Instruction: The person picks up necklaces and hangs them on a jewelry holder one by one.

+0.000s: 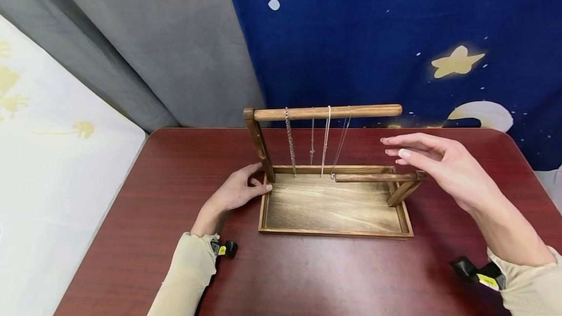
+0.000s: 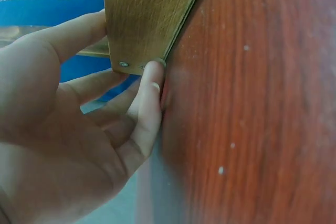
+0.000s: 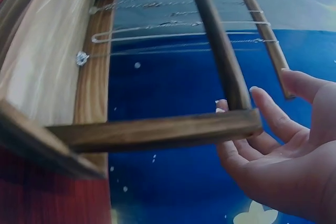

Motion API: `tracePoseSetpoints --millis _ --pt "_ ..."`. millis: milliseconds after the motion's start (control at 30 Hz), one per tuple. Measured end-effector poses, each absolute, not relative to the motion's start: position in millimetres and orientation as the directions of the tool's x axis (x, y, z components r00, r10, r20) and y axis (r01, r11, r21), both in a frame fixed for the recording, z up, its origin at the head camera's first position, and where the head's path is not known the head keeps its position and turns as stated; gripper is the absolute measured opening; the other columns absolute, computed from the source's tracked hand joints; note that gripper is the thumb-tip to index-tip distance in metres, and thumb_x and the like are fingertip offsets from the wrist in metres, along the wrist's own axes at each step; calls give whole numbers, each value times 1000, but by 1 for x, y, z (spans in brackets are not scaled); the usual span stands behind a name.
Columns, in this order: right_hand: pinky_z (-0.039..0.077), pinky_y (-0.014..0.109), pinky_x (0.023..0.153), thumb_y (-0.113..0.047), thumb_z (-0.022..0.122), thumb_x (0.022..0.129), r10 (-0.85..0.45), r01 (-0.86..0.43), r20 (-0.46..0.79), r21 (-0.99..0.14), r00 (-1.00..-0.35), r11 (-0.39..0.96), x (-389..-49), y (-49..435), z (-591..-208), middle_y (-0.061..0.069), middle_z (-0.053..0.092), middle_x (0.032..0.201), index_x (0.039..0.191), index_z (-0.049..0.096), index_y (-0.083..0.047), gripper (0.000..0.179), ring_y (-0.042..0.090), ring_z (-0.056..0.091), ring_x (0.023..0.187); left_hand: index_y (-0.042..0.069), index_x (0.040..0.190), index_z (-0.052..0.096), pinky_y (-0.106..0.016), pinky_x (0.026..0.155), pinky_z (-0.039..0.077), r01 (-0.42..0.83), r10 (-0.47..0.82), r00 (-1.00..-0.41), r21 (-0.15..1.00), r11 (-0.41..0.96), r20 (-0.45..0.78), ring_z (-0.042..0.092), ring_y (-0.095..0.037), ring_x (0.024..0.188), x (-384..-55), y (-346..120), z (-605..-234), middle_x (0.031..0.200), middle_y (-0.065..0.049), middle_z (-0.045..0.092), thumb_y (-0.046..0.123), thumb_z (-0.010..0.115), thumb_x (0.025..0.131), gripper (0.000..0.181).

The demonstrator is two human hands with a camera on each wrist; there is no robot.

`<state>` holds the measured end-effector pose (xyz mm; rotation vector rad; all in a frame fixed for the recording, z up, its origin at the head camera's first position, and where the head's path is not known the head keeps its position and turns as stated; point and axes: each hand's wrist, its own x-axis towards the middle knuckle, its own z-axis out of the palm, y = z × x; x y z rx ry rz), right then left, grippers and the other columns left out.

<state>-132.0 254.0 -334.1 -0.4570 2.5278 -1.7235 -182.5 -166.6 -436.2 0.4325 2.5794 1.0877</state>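
Note:
A wooden necklace stand (image 1: 333, 232) has a shallow tray base, a tall rear bar (image 1: 373, 110) and a lower front bar (image 1: 373, 178). Several thin necklaces (image 1: 290, 140) hang from the rear bar; the ends of some reach down to the tray. My left hand (image 1: 239, 188) holds the tray's left end, thumb at the rim and fingers round the back corner, also seen on the tray's end wall (image 2: 142, 19) in the left wrist view. My right hand (image 1: 443, 165), fingers loosely extended and holding nothing, hovers by the stand's right side, just beyond the short right post (image 3: 157, 132).
The stand rests on a reddish-brown table (image 1: 333, 277). Behind the table hang a blue curtain (image 1: 351, 38) with stars and a grey curtain (image 1: 167, 38). White patterned cloth (image 1: 52, 160) borders the left side.

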Motion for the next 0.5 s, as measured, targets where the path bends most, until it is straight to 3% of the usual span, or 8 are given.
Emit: tracePoseSetpoints --millis 167,500 --pt "50 15 82 -16 58 102 -192 -212 139 -871 -972 443 -127 261 -342 -5 68 125 132 64 -12 31 5 66 107 -1 148 41 -36 84 45 234 408 -906 673 702 -110 59 -9 77 -179 -167 -435 86 1 63 32 72 93 71" --pt "34 5 89 -22 57 103 -96 -228 213 -771 -972 594 -119 279 -362 -7 63 133 135 63 -21 33 -9 53 115 7 148 45 -38 85 48 337 402 -916 570 749 14 63 -12 85 -166 -173 -430 128 -12 61 33 73 91 68"
